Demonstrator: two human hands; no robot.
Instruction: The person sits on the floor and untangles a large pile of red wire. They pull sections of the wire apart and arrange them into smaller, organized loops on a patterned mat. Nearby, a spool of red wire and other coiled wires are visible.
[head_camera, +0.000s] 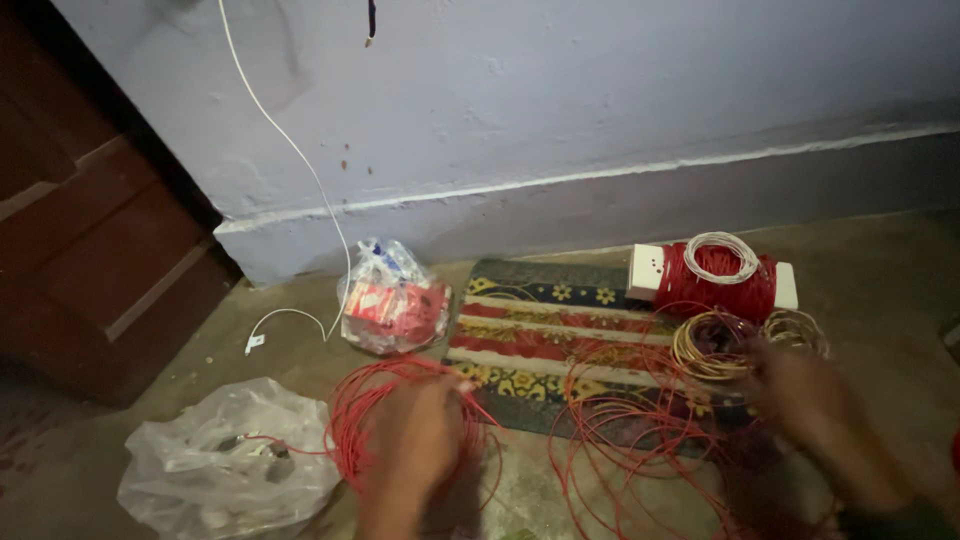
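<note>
Nearest me, my left hand (415, 440) is gripping a loose coil of thin red wire (375, 420) on the floor; my blurred right hand (815, 405) is seemingly touching yellowish wire rings (712, 345), grip indiscernible.

A: Floor left of the patterned mat (560, 330) is being crowded by a clear plastic bag (225, 465) and a small packet bag (395, 300); a bare strip is being left between them.

B: Noted. A white cable (300, 160) is hanging down the wall (600, 90) and trailing across that strip. On the right?

A: Loose red wire loops (640, 440) are being spread over the mat's front edge. The rear is being blocked by a white board wound with red wire (715, 275) and yellowish coils (710, 345).

B: Bare floor is being seen only at far right.
</note>
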